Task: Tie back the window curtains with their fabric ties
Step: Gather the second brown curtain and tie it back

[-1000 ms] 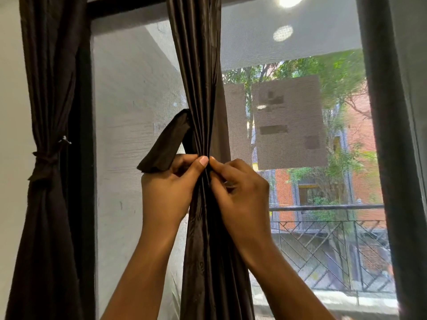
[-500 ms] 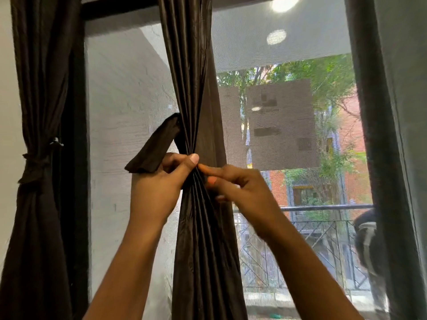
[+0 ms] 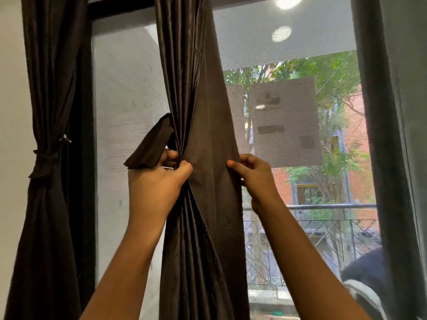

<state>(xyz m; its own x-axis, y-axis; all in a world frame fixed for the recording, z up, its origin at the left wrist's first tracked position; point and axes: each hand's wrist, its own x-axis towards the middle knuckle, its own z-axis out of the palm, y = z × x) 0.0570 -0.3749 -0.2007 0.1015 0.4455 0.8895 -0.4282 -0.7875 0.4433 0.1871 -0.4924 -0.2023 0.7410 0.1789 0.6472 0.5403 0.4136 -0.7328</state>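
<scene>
A dark brown curtain (image 3: pixel 208 125) hangs in the middle of the window. My left hand (image 3: pixel 157 188) pinches its gathered pleats at the left side and also holds the loose end of its fabric tie (image 3: pixel 150 146), which sticks out to the left. My right hand (image 3: pixel 251 176) grips the curtain's right edge and holds it stretched out flat to the right. At the far left a second dark curtain (image 3: pixel 48 88) hangs gathered, with its own tie (image 3: pixel 45 158) knotted around it.
A dark window frame post (image 3: pixel 85 135) stands between the two curtains. Behind the mesh screen are a balcony railing (image 3: pixel 323 207), trees and a red building. Another dark frame (image 3: pixel 379 135) borders the right side. A dark rounded shape (image 3: pixel 367 271) sits low at the right.
My right hand has moved rightward away from my left hand, pulling the curtain's right edge out flat. My left hand keeps its grip on the pleats and the tie.
</scene>
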